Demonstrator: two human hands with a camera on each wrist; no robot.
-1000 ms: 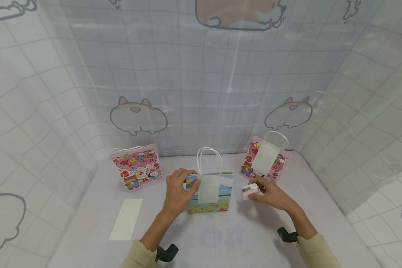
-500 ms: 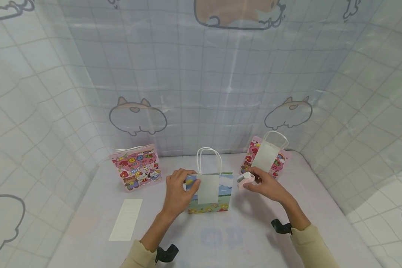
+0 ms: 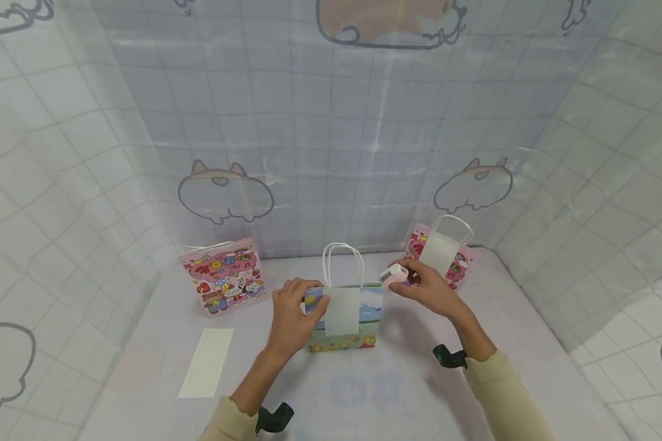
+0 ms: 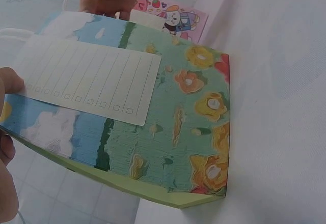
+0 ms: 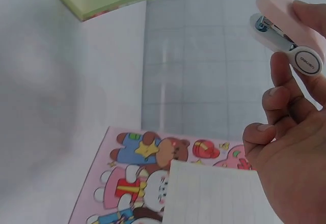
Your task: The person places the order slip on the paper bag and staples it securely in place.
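A small paper gift bag (image 3: 369, 317) painted with sky and flowers stands upright in the middle, its white handles (image 3: 344, 246) raised. A lined checklist paper (image 3: 342, 313) lies against its front, just under the handles. My left hand (image 3: 291, 320) pinches the bag's upper left edge; in the left wrist view the thumb (image 4: 11, 80) presses the paper's corner, with fingers behind the bag. My right hand (image 3: 431, 290) holds a pink and white mini stapler (image 3: 395, 274) near the bag's top right corner. In the right wrist view the stapler's jaws are apart, nothing visible between them.
A pink cartoon gift bag (image 3: 228, 278) lies at the back left. Another pink bag (image 3: 459, 273), with a white paper (image 3: 440, 252) on its front, is at the back right, partly behind my right hand. A loose lined paper (image 3: 206, 362) lies at the front left.
My right hand has moved up and left with the stapler, from right of the bag to near its top right corner. The left hand and the bag stay in place.
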